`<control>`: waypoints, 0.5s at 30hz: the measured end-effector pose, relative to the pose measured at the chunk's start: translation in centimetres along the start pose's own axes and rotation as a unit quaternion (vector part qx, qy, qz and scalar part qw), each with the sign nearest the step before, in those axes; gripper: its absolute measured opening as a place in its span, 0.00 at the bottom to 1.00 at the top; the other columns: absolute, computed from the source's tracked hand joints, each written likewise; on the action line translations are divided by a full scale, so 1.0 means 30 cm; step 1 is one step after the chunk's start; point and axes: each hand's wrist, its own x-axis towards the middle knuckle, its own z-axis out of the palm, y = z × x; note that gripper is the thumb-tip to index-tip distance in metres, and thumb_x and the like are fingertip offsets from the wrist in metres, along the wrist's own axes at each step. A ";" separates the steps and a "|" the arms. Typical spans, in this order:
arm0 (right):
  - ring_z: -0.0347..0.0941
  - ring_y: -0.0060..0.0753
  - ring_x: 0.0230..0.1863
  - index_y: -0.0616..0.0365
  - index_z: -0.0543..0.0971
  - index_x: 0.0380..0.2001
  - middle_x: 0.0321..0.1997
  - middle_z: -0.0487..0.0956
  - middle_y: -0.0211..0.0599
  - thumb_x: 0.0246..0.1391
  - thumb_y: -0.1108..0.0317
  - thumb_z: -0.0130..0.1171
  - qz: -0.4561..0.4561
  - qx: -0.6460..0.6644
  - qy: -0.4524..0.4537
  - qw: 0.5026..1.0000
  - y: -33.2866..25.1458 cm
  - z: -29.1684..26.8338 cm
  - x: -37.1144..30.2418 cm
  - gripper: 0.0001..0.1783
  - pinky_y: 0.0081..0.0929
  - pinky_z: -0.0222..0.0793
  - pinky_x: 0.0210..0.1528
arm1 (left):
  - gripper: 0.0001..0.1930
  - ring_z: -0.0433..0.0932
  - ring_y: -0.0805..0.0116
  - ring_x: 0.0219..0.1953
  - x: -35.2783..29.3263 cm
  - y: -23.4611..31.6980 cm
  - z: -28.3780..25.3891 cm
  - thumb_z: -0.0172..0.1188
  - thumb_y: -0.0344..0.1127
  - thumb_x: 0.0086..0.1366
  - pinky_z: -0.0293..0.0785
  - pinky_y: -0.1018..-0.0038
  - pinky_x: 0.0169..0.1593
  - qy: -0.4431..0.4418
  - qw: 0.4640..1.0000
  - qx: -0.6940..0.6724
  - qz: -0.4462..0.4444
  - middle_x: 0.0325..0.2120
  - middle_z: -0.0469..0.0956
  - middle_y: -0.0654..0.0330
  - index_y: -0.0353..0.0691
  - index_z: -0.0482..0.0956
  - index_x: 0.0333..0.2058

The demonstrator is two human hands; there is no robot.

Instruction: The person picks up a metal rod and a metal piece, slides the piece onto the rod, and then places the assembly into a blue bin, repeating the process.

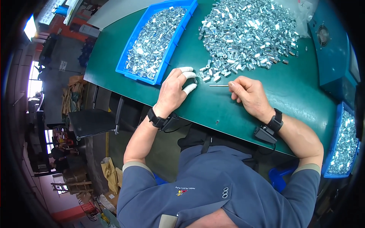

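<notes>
My left hand (173, 88), with white covers on the thumb and fingers, is curled just above the green table. Between its fingertips shows a small silvery metal piece (195, 80), partly hidden, which looks like a long nut from the heap. In my right hand (248, 94), a thin metal rod (218, 86) is pinched between thumb and forefinger, its free end pointing left toward the left hand. Beyond both hands spreads a large heap of short silvery long nuts (247, 36), some with a hole showing in the end.
A blue tray (164, 65) full of similar metal pieces lies at the far left of the green table (197, 110). Another filled blue tray (326, 167) is at the right. A teal machine (330, 57) with a fan grille and a clear plastic bag (304, 15) stand at the back right.
</notes>
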 end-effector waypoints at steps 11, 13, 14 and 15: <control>0.70 0.13 0.26 0.61 0.82 0.36 0.26 0.80 0.26 0.68 0.63 0.61 -0.020 -0.042 -0.008 0.999 0.001 0.000 0.001 0.11 0.16 0.67 0.28 | 0.12 0.81 0.54 0.41 -0.009 0.067 0.030 0.74 0.28 0.54 0.78 0.63 0.44 0.010 0.997 -0.078 0.007 0.37 0.83 0.58 0.39 0.83 0.37; 0.70 0.13 0.26 0.61 0.82 0.36 0.26 0.80 0.26 0.67 0.63 0.61 -0.018 -0.045 -0.007 0.999 0.000 -0.001 -0.002 0.11 0.16 0.67 0.28 | 0.12 0.83 0.56 0.40 -0.002 0.093 0.037 0.74 0.26 0.55 0.78 0.66 0.45 -0.003 0.995 -0.097 -0.004 0.37 0.85 0.57 0.37 0.83 0.38; 0.70 0.13 0.26 0.61 0.82 0.36 0.26 0.80 0.26 0.67 0.64 0.62 -0.017 -0.047 -0.007 0.999 0.000 0.000 -0.003 0.11 0.16 0.67 0.28 | 0.12 0.83 0.56 0.39 0.004 0.091 0.042 0.74 0.26 0.55 0.79 0.66 0.43 0.005 0.996 -0.092 0.007 0.36 0.84 0.56 0.37 0.82 0.38; 0.70 0.13 0.26 0.61 0.82 0.36 0.26 0.80 0.26 0.67 0.64 0.62 -0.017 -0.047 -0.006 0.999 0.000 0.000 -0.004 0.11 0.16 0.67 0.28 | 0.12 0.83 0.56 0.39 0.008 0.092 0.043 0.74 0.26 0.55 0.79 0.66 0.43 0.005 0.996 -0.092 0.008 0.36 0.84 0.56 0.37 0.82 0.38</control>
